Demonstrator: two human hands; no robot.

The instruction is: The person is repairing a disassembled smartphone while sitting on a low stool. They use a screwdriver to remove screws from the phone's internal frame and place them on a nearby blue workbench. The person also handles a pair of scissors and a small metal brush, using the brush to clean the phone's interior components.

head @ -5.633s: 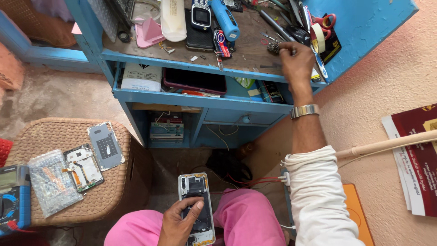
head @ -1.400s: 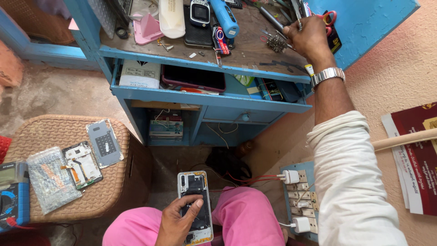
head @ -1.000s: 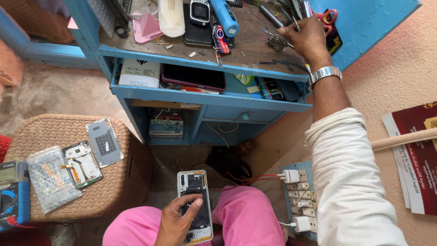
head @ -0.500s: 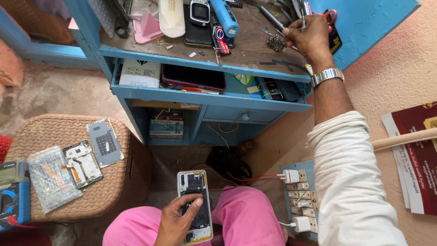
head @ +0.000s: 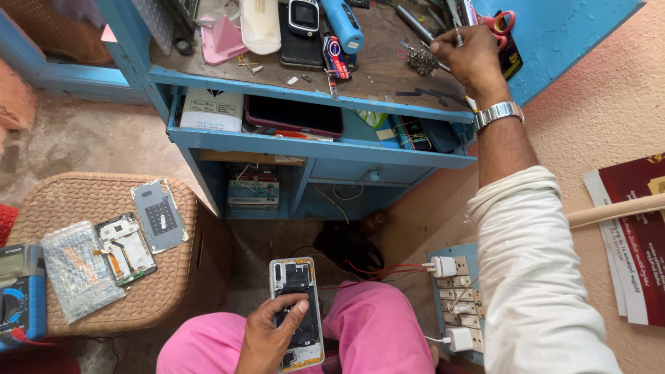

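Head view looks straight down over a person seated in pink trousers (head: 374,325) before a blue workbench (head: 312,145). Low in the frame, the left hand (head: 267,336) is closed around an opened phone (head: 298,312) with its back cover off and its inner boards showing; the thumb lies across the middle of the phone, which rests just above the lap between the knees. The right hand (head: 471,59) is stretched up to the far right of the bench top, fingers pinched shut on a thin metal tool (head: 443,66) whose exact kind is too small to tell. Just left of that hand sits a ball of metal wool (head: 420,61), touching or nearly touching the tool. A metal wristwatch (head: 499,114) circles the right wrist, and a white sleeve (head: 533,270) is rolled back above it.

On the bench top lie a pink phone stand (head: 222,41), a white case (head: 262,24), a dark handset (head: 303,28) and a blue cylinder-shaped tool (head: 344,24). Red-handled scissors (head: 499,21) sit just beyond the right hand. A dark tablet (head: 294,114) lies on the shelf under the top.

To the left stands a wicker stool (head: 104,291) bearing a grey back cover (head: 159,216), a stripped phone frame (head: 126,248) and a bubble-wrap bag (head: 76,270). A multimeter (head: 21,294) overlaps its left edge. On the right, a switchboard (head: 457,305) holds 2 white plugs.
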